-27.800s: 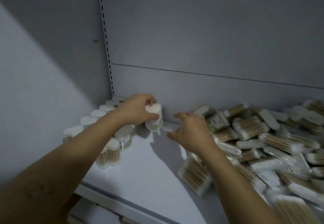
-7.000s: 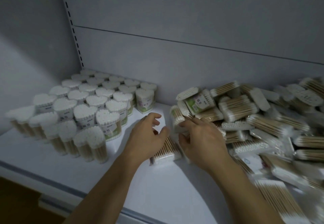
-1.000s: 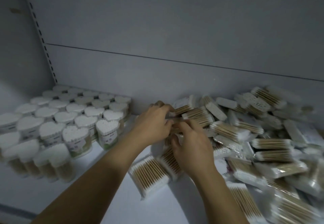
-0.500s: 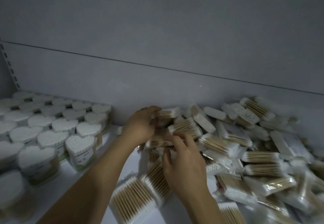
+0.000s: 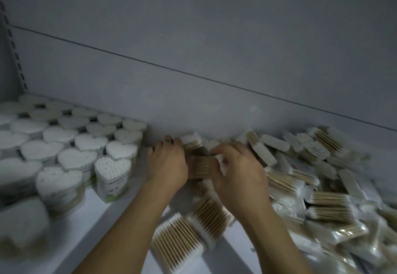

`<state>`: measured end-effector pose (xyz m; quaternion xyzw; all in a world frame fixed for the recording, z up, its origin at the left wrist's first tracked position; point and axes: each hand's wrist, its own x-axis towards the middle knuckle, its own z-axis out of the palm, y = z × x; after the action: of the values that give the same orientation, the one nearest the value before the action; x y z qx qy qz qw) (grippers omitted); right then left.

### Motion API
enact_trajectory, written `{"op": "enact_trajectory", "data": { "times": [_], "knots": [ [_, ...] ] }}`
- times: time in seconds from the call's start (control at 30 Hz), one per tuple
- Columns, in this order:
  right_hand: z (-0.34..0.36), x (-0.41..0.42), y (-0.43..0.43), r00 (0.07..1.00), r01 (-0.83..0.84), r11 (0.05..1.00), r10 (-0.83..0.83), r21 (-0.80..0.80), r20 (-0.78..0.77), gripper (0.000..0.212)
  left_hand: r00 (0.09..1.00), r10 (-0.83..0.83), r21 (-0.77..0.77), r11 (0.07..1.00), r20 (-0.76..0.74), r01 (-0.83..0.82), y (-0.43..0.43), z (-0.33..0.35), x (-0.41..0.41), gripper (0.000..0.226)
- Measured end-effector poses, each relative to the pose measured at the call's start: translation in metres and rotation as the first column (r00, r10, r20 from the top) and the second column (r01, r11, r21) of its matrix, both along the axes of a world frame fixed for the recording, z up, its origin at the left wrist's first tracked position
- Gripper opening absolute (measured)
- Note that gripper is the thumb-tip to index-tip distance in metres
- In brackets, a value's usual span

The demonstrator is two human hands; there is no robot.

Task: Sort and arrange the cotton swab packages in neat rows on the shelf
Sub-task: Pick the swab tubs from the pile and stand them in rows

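White shelf (image 5: 90, 230): left hand (image 5: 167, 166) and right hand (image 5: 240, 177) seemingly grip one swab pack (image 5: 200, 167) between them.

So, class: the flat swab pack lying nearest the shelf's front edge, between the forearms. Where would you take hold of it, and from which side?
Probably pinch the front pack across its wooden-stick middle, from above and the left: it lies flat, bare shelf sits on that side, and a neighbouring pack crowds its right. The cotton ends look softer.
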<state>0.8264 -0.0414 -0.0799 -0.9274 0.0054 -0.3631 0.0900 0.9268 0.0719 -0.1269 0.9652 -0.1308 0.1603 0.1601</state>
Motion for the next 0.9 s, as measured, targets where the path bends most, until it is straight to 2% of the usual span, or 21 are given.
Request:
{"op": "enact_trajectory", "data": {
  "times": [0.07, 0.1, 0.13, 0.2, 0.27, 0.4, 0.53, 0.63, 0.8, 0.83, 0.9],
  "knots": [
    [0.017, 0.022, -0.002, 0.999, 0.026, 0.992, -0.031, -0.120, -0.039, 0.017, 1.000, 0.010, 0.018, 1.000, 0.023, -0.011, 0.002, -0.001, 0.002, 0.025],
    [0.024, 0.036, -0.003, 0.986, 0.030, 0.981, -0.060, -0.193, -0.154, 0.022, 1.000, 0.007, 0.014, 1.000, 0.019, -0.007, 0.002, 0.000, 0.003, 0.025],
    [0.029, 0.051, -0.005, 0.945, 0.024, 0.964, -0.109, -0.266, -0.308, 0.028, 1.000, -0.002, 0.007, 1.000, 0.007, 0.002, 0.002, 0.000, 0.003, 0.026],
    [0.036, 0.077, -0.007, 0.789, -0.006, 0.919, -0.239, -0.395, -0.566, 0.035, 1.000, -0.008, -0.013, 1.000, -0.015, 0.008, 0.002, 0.000, 0.003, 0.029],
    [0.034, 0.094, -0.008, 0.692, -0.054, 0.878, -0.310, -0.476, -0.652, 0.040, 0.999, -0.001, -0.029, 1.000, -0.039, 0.000, 0.001, 0.002, 0.003, 0.030],
    [0.029, 0.112, -0.005, 0.674, -0.069, 0.847, -0.351, -0.528, -0.651, 0.039, 0.995, -0.017, -0.057, 0.998, -0.095, 0.012, 0.000, 0.003, 0.003, 0.041],
    [0.026, 0.119, -0.011, 0.668, -0.021, 0.877, -0.345, -0.480, -0.659, 0.044, 0.995, -0.011, -0.082, 0.997, -0.100, 0.003, 0.003, 0.004, 0.000, 0.037],
    [0.025, 0.113, -0.015, 0.719, 0.066, 0.893, -0.352, -0.446, -0.600, 0.056, 0.993, -0.031, -0.133, 0.991, -0.111, 0.017, 0.002, 0.004, 0.000, 0.033],
    [0.052, 0.088, -0.019, 0.796, 0.106, 0.902, -0.329, -0.417, -0.508, 0.059, 0.995, -0.024, -0.084, 0.996, -0.100, 0.015, 0.004, 0.003, 0.003, 0.035],
    [0.064, 0.080, -0.021, 0.823, 0.122, 0.909, -0.318, -0.399, -0.471, 0.060, 0.994, -0.024, -0.065, 0.998, -0.104, 0.018, 0.003, 0.003, 0.004, 0.038],
    [0.086, 0.063, -0.028, 0.879, 0.147, 0.953, -0.249, -0.267, -0.407, 0.060, 0.992, -0.040, -0.025, 0.999, -0.121, 0.037, -0.001, 0.001, 0.005, 0.054]
  ]
}}
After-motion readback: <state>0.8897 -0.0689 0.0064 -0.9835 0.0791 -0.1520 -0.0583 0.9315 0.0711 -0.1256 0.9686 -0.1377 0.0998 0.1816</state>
